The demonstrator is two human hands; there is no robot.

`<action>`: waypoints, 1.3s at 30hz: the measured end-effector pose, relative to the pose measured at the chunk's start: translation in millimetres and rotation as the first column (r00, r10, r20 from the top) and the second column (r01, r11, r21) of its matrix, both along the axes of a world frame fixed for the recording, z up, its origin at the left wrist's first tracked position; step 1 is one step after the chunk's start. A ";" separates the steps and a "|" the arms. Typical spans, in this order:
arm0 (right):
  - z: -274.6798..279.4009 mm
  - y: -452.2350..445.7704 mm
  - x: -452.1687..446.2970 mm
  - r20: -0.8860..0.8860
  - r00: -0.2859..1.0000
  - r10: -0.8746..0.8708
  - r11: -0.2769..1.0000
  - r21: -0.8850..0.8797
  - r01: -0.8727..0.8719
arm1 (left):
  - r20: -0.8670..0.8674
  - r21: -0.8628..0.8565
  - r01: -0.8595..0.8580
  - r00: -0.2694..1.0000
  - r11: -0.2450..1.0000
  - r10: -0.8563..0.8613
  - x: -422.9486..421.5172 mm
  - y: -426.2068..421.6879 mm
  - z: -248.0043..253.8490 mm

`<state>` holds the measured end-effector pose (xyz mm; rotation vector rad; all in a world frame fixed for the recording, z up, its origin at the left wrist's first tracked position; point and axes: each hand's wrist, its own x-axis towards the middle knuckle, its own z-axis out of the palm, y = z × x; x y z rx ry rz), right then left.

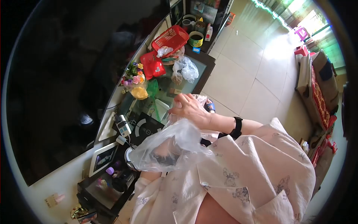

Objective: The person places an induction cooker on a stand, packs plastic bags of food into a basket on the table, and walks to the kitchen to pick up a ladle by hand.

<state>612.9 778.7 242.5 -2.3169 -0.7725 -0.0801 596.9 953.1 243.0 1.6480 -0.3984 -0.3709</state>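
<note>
A clear, crinkled plastic bag [175,143] hangs in front of my body, partly blurred. The fingers of my right hand [190,110] are curled at its upper edge, and a black band circles that wrist. My left hand [164,149] shows only faintly through the plastic; its fingers are hidden. Something dark lies low behind the bag, too unclear to name. Just beyond my right hand is a glass-topped cabinet [199,80] with a green plastic item [153,89] on it.
Along the cabinet stand a red basket [170,40], a red tray [152,65], knotted plastic bags [189,69], flowers [135,76], a white remote [122,126] and a green-yellow tin [195,39]. A large dark screen [67,89] rises at left. A sofa [317,82] is at right.
</note>
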 end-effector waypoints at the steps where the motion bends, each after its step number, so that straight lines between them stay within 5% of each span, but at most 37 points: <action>1: 16.9 -6.2 2.6 0.041 0.999 0.000 0.997 -0.071 0.003 | -0.018 0.002 0.016 1.000 1.000 -0.016 1.3 -5.1 -2.2; 4: 31.4 -22.5 19.3 0.180 0.984 0.001 0.999 -0.048 0.007 | -0.063 0.018 0.064 0.996 0.998 -0.062 8.4 -25.3 -10.8; 6: 22.6 -36.5 30.5 0.142 0.980 0.140 0.941 0.289 -0.176 | -0.087 0.038 0.103 0.991 0.994 -0.099 15.8 -40.5 -17.5; 7: 23.6 -51.5 33.9 -0.270 0.915 0.300 0.915 0.351 -0.196 | -0.104 0.046 0.114 0.989 0.992 -0.109 19.2 -50.8 -23.5; 8: 27.3 -61.9 39.3 -0.263 0.916 0.304 0.912 0.357 -0.200 | -0.095 0.068 0.134 0.987 0.989 -0.128 27.9 -57.5 -35.7; 10: 36.0 -82.1 52.6 -0.591 0.640 0.492 0.739 0.671 0.052 | -0.064 0.127 0.174 0.984 0.977 -0.167 39.8 -69.9 -59.0; 11: 33.6 -87.9 61.2 -0.423 0.780 0.461 0.565 0.818 0.109 | -0.020 0.178 0.192 0.981 0.965 -0.192 45.8 -74.1 -76.7; 12: 10.2 -98.8 80.8 0.279 0.957 0.075 0.773 0.590 -0.232 | 0.033 0.234 0.200 0.977 0.952 -0.213 49.3 -81.8 -88.5; 13: 12.2 -110.3 80.7 -0.339 0.904 0.260 0.544 0.825 0.153 | 0.155 0.347 0.176 0.958 0.921 -0.242 54.9 -86.4 -106.5; 14: 14.9 -121.5 80.9 -0.703 0.451 0.550 0.383 0.692 0.612 | -0.330 -0.073 0.214 0.917 0.974 -0.226 66.2 -125.1 -27.0; 15: 16.5 -125.9 105.7 -0.669 0.210 0.713 0.281 0.547 0.789 | -0.259 -0.013 0.156 0.953 0.988 -0.154 67.6 -147.4 -1.4; 16: 22.8 -136.4 114.2 -0.583 0.198 0.788 0.258 0.605 0.754 | -0.185 0.044 0.090 0.979 0.995 -0.081 68.3 -161.7 7.9; 18: 37.6 -147.9 124.7 -0.737 0.331 0.590 0.491 0.652 0.577 | -0.306 -0.080 0.038 0.950 0.996 -0.061 76.4 -166.2 0.6; 19: 41.2 -150.5 131.8 -0.738 0.319 0.594 0.499 0.650 0.573 | -0.416 -0.198 -0.018 0.907 0.980 -0.067 80.8 -166.9 -2.3; 20: 44.0 -151.7 138.3 -0.722 0.325 0.610 0.425 0.645 0.635 | -0.421 -0.198 -0.032 0.905 0.980 -0.056 84.1 -168.3 -4.7; 22: 57.8 -157.6 149.6 -0.646 0.318 0.694 0.273 0.644 0.714 | -0.586 -0.606 -0.172 0.757 0.777 -0.290 93.3 -178.2 6.2; 25: 57.4 -164.0 162.2 -0.525 0.233 0.818 0.235 0.675 0.699 | -0.599 -0.450 -0.076 0.765 0.890 -0.237 106.5 -191.9 0.4; 28: 59.0 -161.9 162.8 -0.540 0.149 0.829 0.362 0.719 0.593 | -0.641 -0.352 0.078 0.706 0.933 -0.301 123.2 -195.7 3.1; 32: 40.2 -157.8 180.0 -0.687 0.327 0.649 0.370 0.660 0.654 | -0.416 -0.533 0.161 0.805 0.830 -0.423 131.1 -198.6 0.9; 34: 23.1 -156.8 187.0 -0.811 0.333 0.482 0.373 0.533 0.759 | -0.406 -0.449 0.124 0.854 0.885 -0.325 139.2 -193.1 21.8; 36: 17.2 -160.7 187.5 -0.801 0.444 0.401 0.382 0.587 0.714 | -0.392 -0.474 0.051 0.882 0.879 -0.262 139.4 -193.9 33.9; 39: 23.1 -161.6 174.5 -0.856 0.289 0.429 0.517 0.495 0.698 | -0.129 -0.373 -0.078 0.991 0.924 0.031 132.1 -195.5 64.8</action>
